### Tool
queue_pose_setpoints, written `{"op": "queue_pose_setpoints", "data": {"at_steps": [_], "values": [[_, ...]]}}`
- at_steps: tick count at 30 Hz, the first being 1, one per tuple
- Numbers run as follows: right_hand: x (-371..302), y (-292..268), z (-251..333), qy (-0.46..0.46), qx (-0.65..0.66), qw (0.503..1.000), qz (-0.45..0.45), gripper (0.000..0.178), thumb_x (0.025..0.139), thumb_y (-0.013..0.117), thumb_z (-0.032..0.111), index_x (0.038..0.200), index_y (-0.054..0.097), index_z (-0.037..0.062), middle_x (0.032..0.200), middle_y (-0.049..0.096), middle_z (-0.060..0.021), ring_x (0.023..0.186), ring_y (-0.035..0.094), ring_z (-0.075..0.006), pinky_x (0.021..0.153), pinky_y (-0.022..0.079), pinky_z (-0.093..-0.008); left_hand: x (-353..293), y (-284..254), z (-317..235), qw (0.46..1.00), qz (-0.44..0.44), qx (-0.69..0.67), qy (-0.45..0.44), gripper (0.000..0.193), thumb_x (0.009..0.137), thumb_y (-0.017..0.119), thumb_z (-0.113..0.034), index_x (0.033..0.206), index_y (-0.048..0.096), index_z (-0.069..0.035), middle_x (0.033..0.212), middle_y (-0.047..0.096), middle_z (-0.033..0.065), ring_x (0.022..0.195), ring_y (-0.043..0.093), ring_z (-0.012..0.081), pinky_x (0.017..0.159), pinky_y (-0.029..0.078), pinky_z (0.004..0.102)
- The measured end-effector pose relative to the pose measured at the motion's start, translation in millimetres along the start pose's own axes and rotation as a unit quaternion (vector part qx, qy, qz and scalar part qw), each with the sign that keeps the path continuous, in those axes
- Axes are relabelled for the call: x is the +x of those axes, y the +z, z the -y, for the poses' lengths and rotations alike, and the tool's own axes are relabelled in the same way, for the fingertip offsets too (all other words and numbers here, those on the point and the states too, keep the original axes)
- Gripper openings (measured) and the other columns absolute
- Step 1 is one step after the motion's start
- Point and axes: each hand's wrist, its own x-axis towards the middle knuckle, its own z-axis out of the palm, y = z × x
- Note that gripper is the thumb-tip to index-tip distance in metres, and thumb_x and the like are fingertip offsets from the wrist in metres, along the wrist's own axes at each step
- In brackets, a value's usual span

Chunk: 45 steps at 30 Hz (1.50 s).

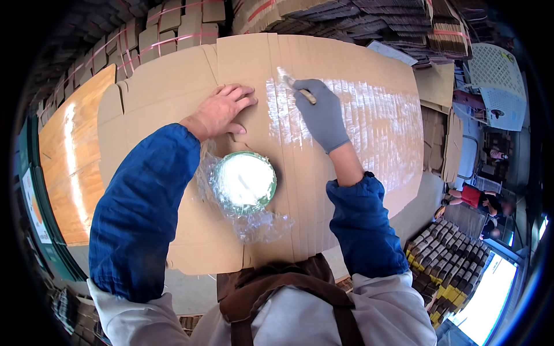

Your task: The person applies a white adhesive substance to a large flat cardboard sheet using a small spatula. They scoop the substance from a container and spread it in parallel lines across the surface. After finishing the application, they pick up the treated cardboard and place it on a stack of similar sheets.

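A large flattened cardboard sheet with fold lines lies spread in front of me. My right hand, in a grey glove, grips a brush whose tip is whitish and touches the sheet. Streaky white wet-looking strokes cover much of the sheet's right half. Bare and resting on the cardboard left of the strokes, my left hand has its fingers stretched out and holds nothing. Nearer to me sits a round green-rimmed tub of white liquid, with crumpled clear plastic film around it.
Bundles of strapped cardboard line the far side. A shiny wooden board lies to the left. On the right are a white plastic basket, stacked dark and yellow pieces and, farther off, a person in red.
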Motion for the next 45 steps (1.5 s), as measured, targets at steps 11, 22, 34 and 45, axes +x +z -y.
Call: {"op": "queue_pose_setpoints", "data": {"at_steps": [11, 22, 34, 45], "values": [[-14.9, 14.5, 9.0, -0.006, -0.05, 0.998, 0.025, 0.02, 0.087, 0.062, 0.016, 0.103, 0.066, 0.0051, 0.105, 0.067, -0.0179, 0.097, 0.065, -0.0375, 0.086, 0.051, -0.0434, 2.8, -6.7, -4.4, 1.0, 0.021, 0.01, -0.003, 0.07, 0.076, 0.079, -0.026, 0.138, 0.049, -0.011, 0.146, 0.043, 0.0067, 0.137, 0.038, 0.0269, 0.114, 0.033, 0.041], [-124.6, -143.0, 231.5, -0.38, -0.205, 0.872, 0.23, 0.018, 0.087, 0.061, 0.018, 0.103, 0.065, 0.0088, 0.094, 0.064, -0.01, 0.079, 0.065, -0.0275, 0.072, 0.053, -0.0356, 22.3, -19.8, -53.7, 0.982, 0.087, 0.083, -0.149, 0.05, 0.087, 0.068, -0.034, 0.132, 0.055, -0.018, 0.143, 0.046, 0.0045, 0.137, 0.038, 0.0238, 0.114, 0.03, 0.0507], [-239.2, -262.0, 245.0, -0.575, -0.251, 0.724, 0.286, 0.019, 0.083, 0.06, 0.005, 0.102, 0.064, 0.002, 0.101, 0.064, -0.014, 0.09, 0.066, -0.0257, 0.079, 0.054, -0.0337, -43.0, 37.8, -278.7, 0.987, -0.158, -0.017, -0.003, 0.038, 0.086, 0.067, -0.013, 0.121, 0.058, -0.002, 0.133, 0.055, 0.0142, 0.122, 0.051, 0.0343, 0.105, 0.044, 0.0414], [-177.3, -312.4, 175.1, -0.42, -0.058, 0.892, 0.158, 0.022, 0.08, 0.058, -0.007, 0.101, 0.064, -0.0042, 0.108, 0.064, -0.0177, 0.101, 0.066, -0.024, 0.086, 0.055, -0.032, -81.5, 153.6, -322.0, 0.958, -0.194, -0.064, -0.201, 0.047, 0.087, 0.064, -0.016, 0.13, 0.054, 0.001, 0.14, 0.049, 0.0152, 0.131, 0.043, 0.0329, 0.109, 0.037, 0.0434]]}}
